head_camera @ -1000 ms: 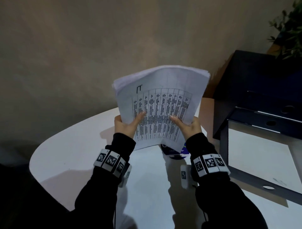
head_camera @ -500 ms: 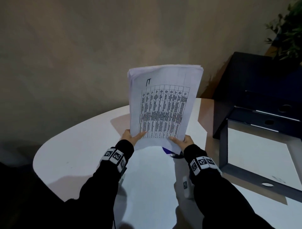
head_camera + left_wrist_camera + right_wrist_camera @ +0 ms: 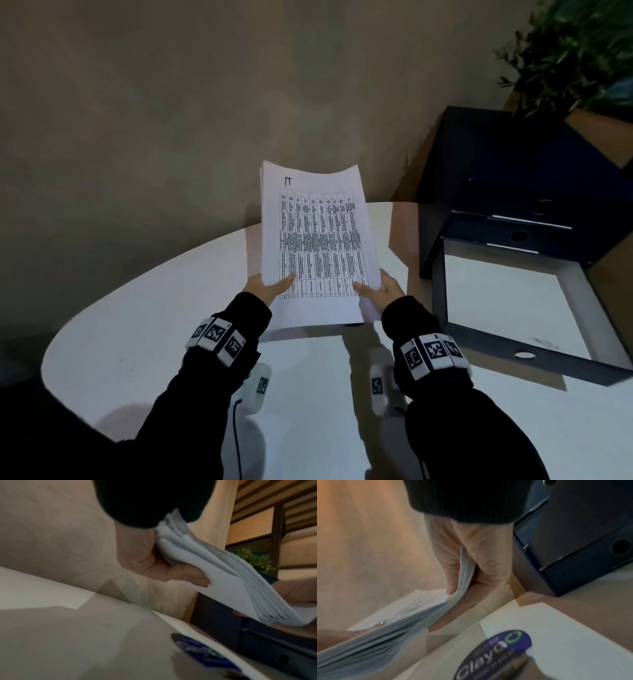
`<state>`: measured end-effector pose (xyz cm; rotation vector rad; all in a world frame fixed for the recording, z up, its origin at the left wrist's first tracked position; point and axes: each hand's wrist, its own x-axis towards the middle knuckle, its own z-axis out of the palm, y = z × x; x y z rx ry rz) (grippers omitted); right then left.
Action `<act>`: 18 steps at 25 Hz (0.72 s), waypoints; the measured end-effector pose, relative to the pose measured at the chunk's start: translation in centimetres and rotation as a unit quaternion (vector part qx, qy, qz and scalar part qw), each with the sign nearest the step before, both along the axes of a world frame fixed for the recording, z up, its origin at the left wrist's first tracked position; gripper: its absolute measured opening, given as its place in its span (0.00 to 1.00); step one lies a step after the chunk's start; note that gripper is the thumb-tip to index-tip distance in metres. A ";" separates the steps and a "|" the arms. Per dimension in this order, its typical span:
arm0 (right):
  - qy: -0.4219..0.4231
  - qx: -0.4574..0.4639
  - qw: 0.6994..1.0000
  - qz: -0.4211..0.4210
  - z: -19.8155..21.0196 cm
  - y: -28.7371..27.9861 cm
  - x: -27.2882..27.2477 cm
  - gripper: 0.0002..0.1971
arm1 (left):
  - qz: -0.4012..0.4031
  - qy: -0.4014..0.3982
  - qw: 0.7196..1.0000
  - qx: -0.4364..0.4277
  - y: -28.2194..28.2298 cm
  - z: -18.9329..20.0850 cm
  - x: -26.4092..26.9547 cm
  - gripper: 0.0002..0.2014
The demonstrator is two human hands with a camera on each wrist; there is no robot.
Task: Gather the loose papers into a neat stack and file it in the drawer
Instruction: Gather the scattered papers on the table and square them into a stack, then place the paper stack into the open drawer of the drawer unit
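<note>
A stack of white papers (image 3: 318, 243) with a printed table on top is held above the white table, tilted away from me. My left hand (image 3: 270, 287) grips its lower left corner, thumb on top. My right hand (image 3: 380, 294) grips the lower right corner the same way. The left wrist view shows the papers (image 3: 223, 574) fanned unevenly at their edge, with my left hand (image 3: 154, 563) curled under them. In the right wrist view my right hand (image 3: 467, 566) pinches the stack (image 3: 402, 622). The open drawer (image 3: 507, 301) of a dark cabinet lies to the right, its white floor bare.
The dark drawer cabinet (image 3: 513, 164) stands at the right, with two closed drawers above the open one. A round blue sticker (image 3: 494, 654) lies on the white table (image 3: 137, 325) under the stack. A potted plant (image 3: 575, 51) is at the far right. A beige wall is behind.
The stack has swung from upright and bowed to flatter, tilted away and lower. Both hands slid to its bottom corners, and my view has moved closer.
</note>
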<state>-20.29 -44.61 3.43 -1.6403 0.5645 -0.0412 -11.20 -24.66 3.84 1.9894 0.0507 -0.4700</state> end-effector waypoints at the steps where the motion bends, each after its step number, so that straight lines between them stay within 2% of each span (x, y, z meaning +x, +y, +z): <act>1: -0.016 -0.005 1.000 -0.007 0.5 -0.4 -0.3 0.19 | 0.002 -0.004 1.000 0.003 -0.2 0.4 0.0 0.46; 4: -0.060 -0.039 0.997 -0.025 3.1 -1.5 -1.9 0.20 | -0.019 -0.021 0.999 -0.032 -1.4 3.3 -1.1 0.39; 7: -0.109 -0.056 0.989 -0.081 5.4 -3.4 -4.6 0.19 | -0.052 -0.086 0.990 -0.101 -4.0 7.6 -4.1 0.17; 8: -0.125 -0.065 0.984 -0.106 6.2 -4.2 -5.6 0.19 | -0.066 -0.096 0.985 -0.128 -5.1 8.6 -5.0 0.17; 10: -0.144 -0.093 0.975 -0.142 7.8 -5.7 -8.2 0.18 | -0.098 -0.119 0.971 -0.181 -7.7 9.6 -6.6 0.18; 14: -0.143 -0.127 0.961 -0.202 8.7 -9.6 -15.2 0.19 | -0.167 -0.158 0.954 -0.192 -13.2 8.7 -10.3 0.22; 18: -0.098 -0.085 0.962 -0.240 7.7 -11.9 -21.7 0.19 | -0.280 -0.234 0.917 -0.160 -17.2 7.4 -14.8 0.41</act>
